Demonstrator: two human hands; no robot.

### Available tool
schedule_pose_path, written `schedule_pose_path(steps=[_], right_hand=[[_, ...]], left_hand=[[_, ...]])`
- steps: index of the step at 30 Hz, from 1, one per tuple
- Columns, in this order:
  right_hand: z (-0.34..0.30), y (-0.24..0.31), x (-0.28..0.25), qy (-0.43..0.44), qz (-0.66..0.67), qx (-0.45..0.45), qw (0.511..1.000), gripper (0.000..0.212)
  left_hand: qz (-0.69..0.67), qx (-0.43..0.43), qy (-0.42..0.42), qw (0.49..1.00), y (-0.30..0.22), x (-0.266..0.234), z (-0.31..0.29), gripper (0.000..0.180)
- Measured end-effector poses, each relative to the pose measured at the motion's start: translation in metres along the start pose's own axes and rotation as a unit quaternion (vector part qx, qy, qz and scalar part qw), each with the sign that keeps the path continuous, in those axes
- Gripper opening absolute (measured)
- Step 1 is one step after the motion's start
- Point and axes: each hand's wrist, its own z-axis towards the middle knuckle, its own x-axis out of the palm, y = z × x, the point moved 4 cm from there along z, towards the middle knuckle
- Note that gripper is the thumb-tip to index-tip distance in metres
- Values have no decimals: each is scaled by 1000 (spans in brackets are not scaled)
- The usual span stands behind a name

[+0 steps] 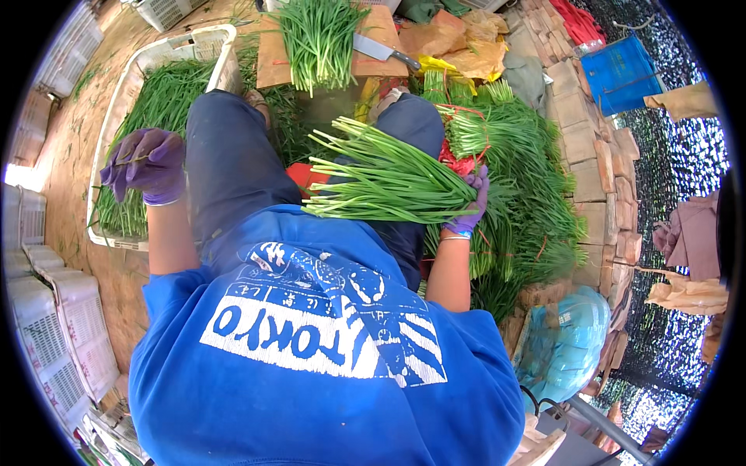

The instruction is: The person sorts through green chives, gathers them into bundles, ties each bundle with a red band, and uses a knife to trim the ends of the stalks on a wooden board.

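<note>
In my purple-gloved right hand is a loose bunch of garlic chives, gripped by its green leaf end. The pale stem ends fan out to the left above my lap. My left hand, also gloved in purple, is raised over the near part of a white crate of loose chives. Its fingers are curled closed, and a thin yellowish-green stalk shows across them.
Ahead, a wooden board carries more chives and a knife. Tied chive bundles are piled at my right, beside stacked bricks. A blue bin stands beyond them. White crates line the left.
</note>
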Motion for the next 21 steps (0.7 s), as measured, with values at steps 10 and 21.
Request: schedule_pose_path(steps=[10,21], right_hand=[[4,-1,-13,-28,-7,22,999,26],[6,-4,-9,-56,-7,33,998,27]], left_hand=[[139,-139,31,980,52,-17,-8,17],[424,-507,-135,738,207,-104,-18,34]])
